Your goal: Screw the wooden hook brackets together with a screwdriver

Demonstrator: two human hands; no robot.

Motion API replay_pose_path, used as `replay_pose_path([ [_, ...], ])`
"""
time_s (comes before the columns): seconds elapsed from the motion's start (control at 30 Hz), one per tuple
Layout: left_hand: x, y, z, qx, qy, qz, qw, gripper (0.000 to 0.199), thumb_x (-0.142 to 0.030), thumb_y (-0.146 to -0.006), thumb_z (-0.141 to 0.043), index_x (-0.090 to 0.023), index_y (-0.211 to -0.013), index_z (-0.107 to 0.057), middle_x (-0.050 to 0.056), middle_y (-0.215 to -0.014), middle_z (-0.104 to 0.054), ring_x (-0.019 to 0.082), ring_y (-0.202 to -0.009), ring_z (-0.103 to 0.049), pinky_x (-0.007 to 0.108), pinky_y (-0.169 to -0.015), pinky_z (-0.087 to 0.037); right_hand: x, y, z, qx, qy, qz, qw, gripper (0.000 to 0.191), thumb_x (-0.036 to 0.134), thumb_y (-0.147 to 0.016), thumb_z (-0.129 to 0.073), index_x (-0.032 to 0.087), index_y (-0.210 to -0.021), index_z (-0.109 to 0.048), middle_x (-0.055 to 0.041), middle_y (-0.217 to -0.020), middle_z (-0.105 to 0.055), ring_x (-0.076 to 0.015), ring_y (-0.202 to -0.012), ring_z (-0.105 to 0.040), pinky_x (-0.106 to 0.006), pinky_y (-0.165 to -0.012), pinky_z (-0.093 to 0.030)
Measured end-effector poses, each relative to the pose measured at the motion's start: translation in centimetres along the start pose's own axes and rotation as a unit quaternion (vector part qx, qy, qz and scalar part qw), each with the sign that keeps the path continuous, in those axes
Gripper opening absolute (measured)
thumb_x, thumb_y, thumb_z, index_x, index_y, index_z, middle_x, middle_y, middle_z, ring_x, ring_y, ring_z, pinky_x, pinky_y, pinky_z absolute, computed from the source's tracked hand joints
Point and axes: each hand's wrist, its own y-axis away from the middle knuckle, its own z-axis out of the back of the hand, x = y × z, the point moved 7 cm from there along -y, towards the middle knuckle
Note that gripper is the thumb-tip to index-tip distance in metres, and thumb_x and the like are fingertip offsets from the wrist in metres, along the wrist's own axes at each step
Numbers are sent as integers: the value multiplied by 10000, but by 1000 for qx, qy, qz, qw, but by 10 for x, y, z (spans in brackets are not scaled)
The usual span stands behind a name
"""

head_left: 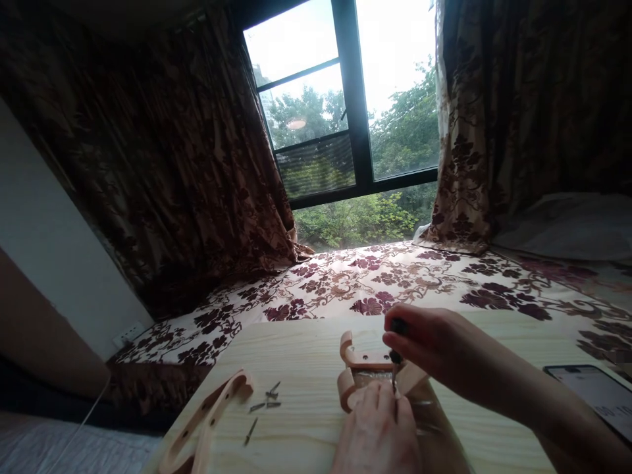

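Observation:
A screwdriver (396,356) with a dark handle stands nearly upright, and my right hand (419,336) is closed round its handle. Its shaft points down to the fingertips of my left hand (378,428). My left hand rests over the near part of a curved wooden piece (348,382); whatever its fingertips pinch is hidden. Behind them lies a wooden strip (370,359) with dark holes and a curled end. Several screws (271,395) are scattered on the pale board to the left. Further left are curved wooden pieces (212,418) with holes.
The pale wooden board (291,342) lies under the work, with a clear plastic wrapper (434,421) beside my left hand. A phone (592,395) is at the right edge. Floral cloth (336,283) spreads behind, below a window and patterned curtains (197,164).

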Motion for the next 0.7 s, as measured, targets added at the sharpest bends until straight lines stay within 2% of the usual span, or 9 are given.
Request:
replay_pose_path([
  [0.1, 7, 1, -7, 29, 0, -40, 999, 560, -20, -789, -372, -60, -1340, -464, 197, -1414, -424, 334, -1318, -379, 487, -1018, -405, -3, 0, -3, 4, -8, -3, 1000, 160, 295, -901, -515, 216, -768, -554, 28, -639, -573, -129, -570, -494, -239, -533, -348],
  [0.2, 14, 5, -9, 29, -9, -92, 995, 630, -23, -770, -409, -85, -1396, -382, 172, -1460, -361, 315, -1351, -323, 469, -1025, -401, -4, 0, -4, 3, -13, -1, 1000, 158, 298, -903, -512, 219, -771, -550, 31, -642, -569, -127, -572, -489, -239, -533, -343],
  [0.3, 22, 12, -11, -6, -20, -123, 992, 626, -41, -768, -446, -111, -1388, -395, 157, -1440, -409, 311, -1334, -365, 465, -1011, -424, -4, 0, -6, 6, -18, 5, 1000, 165, 306, -907, -507, 221, -771, -544, 33, -640, -563, -126, -572, -480, -240, -533, -339],
  [0.47, 27, 23, -18, -117, -39, -124, 985, 378, -136, -878, -422, -175, -1224, -570, 113, -1341, -552, 287, -1216, -530, 391, -908, -535, -1, 1, -5, 12, -17, 6, 1000, 174, 309, -911, -494, 219, -766, -531, 28, -639, -563, -129, -569, -480, -246, -539, -341],
  [0.57, 23, 24, -20, -120, -78, -134, 981, 354, -165, -864, -478, -163, -1205, -575, 133, -1332, -554, 297, -1213, -529, 398, -896, -540, 1, 3, -4, 12, -13, 13, 1000, 176, 305, -910, -493, 219, -762, -531, 25, -641, -565, -130, -570, -481, -248, -540, -341],
  [0.63, 21, 22, -18, -101, -78, -136, 982, 439, -277, -834, -580, -126, -1244, -544, 171, -1338, -538, 327, -1231, -503, 426, -907, -530, 1, 3, -4, 14, -17, 16, 1000, 174, 304, -909, -496, 220, -761, -530, 25, -645, -567, -128, -571, -481, -246, -538, -341],
  [0.7, 20, 21, -14, -82, -48, -132, 987, 640, -430, -775, -659, -88, -1293, -503, 202, -1347, -520, 351, -1252, -473, 444, -930, -512, 1, 3, -4, 16, -25, 15, 999, 170, 304, -910, -496, 223, -765, -532, 28, -650, -571, -126, -572, -482, -244, -537, -343],
])
